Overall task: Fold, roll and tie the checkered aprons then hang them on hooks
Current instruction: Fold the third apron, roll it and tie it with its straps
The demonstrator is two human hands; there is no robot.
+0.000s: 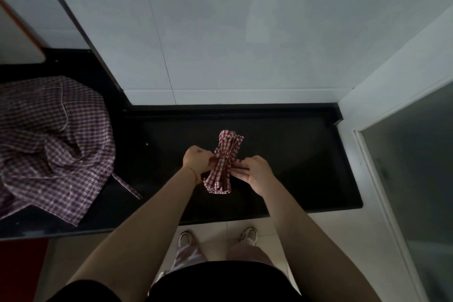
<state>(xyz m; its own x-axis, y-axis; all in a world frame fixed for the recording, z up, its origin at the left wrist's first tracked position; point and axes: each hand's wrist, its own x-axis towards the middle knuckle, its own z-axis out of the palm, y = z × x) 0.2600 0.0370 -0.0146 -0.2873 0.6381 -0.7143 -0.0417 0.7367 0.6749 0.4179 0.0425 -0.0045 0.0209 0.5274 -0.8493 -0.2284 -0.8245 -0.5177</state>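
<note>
Both forearms reach over the worktop's (306, 154) near edge. The left hand (197, 159) and right hand (257, 173) pinch the ties at the waist of the rolled checkered apron (224, 164), mid-worktop. A loose apron (51, 140) heaps at the left end.

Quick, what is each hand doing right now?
Left hand: closed, pinching the tie at the middle of the rolled apron.
Right hand: closed, pinching the tie on the other side of the same apron.

Loose apron pile (51, 144) cut by left edge; tie strap under fingers.
</note>
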